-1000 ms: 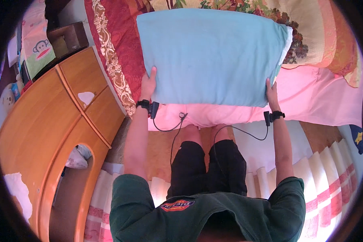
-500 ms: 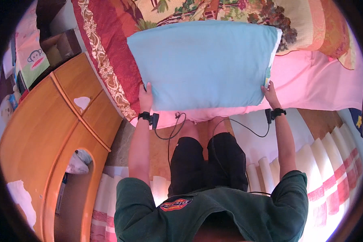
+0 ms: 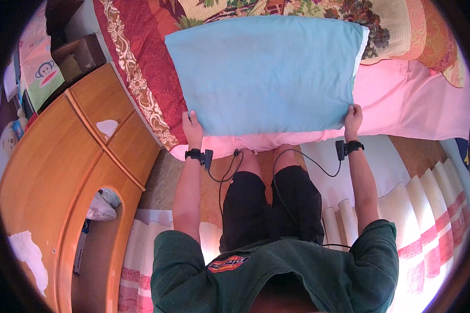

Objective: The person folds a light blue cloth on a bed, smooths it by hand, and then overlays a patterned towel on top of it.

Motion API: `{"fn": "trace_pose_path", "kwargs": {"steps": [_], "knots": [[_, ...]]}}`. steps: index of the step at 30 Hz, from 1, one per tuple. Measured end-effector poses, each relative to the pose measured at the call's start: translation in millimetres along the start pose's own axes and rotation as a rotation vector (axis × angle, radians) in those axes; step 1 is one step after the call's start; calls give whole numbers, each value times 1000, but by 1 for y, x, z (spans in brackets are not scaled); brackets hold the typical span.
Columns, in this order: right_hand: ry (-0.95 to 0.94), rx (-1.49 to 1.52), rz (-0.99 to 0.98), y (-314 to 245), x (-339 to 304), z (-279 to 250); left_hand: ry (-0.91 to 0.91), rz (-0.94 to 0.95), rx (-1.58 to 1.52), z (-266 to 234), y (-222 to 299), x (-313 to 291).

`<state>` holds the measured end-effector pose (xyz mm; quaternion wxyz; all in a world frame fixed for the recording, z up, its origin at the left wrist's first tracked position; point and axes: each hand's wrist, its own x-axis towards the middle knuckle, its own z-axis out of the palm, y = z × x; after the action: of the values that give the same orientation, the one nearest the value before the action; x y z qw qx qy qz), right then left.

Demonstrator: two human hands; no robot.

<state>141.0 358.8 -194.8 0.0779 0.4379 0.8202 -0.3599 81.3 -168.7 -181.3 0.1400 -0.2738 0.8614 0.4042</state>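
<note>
A pale blue pillow [image 3: 269, 75] with a white strip along its right side lies flat over the near part of the bed. My left hand [image 3: 192, 127] is closed on its near left corner, thumb on top. At the near right corner my right hand [image 3: 353, 121] grips the pillow in the same way. The fingers under the fabric are hidden on both sides. Each wrist wears a black strap with a small device [image 3: 208, 159] and a cable.
Beneath the pillow are a pink sheet [image 3: 402, 99] and a patterned red and beige bedspread [image 3: 156, 68]. An orange wooden cabinet [image 3: 52, 172] stands at the left. Light curtains with red bands [image 3: 428, 229] hang at the lower right. Loose black cables [image 3: 326, 171] cross above my legs.
The pillow's far edge has shifted slightly away and the pillow looks flatter and more stretched. My right hand has turned more upright on its corner; both hands keep their grip.
</note>
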Motion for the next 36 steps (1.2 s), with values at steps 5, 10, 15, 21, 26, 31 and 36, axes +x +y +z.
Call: {"fn": "trace_pose_path", "kwargs": {"steps": [5,10,15,21,26,31,36], "knots": [[-97,272,212,34,6,-7,-16,-81,-39,6,-8,9],[-378,258,293,4,9,-7,-73,-146,-211,6,-6,9],[-490,12,139,-5,-1,-3,-124,-128,-119,3,-3,7],[-655,415,375,-44,-4,-45,-179,-264,-190,-24,18,6],[-643,160,355,8,-23,-37,-270,-132,-92,-20,-38,-17],[-718,-37,407,-1,-30,-43,-405,-127,-85,-12,-15,-28],[-671,87,341,21,-26,-28,-359,-164,3,-17,4,-24]]}}
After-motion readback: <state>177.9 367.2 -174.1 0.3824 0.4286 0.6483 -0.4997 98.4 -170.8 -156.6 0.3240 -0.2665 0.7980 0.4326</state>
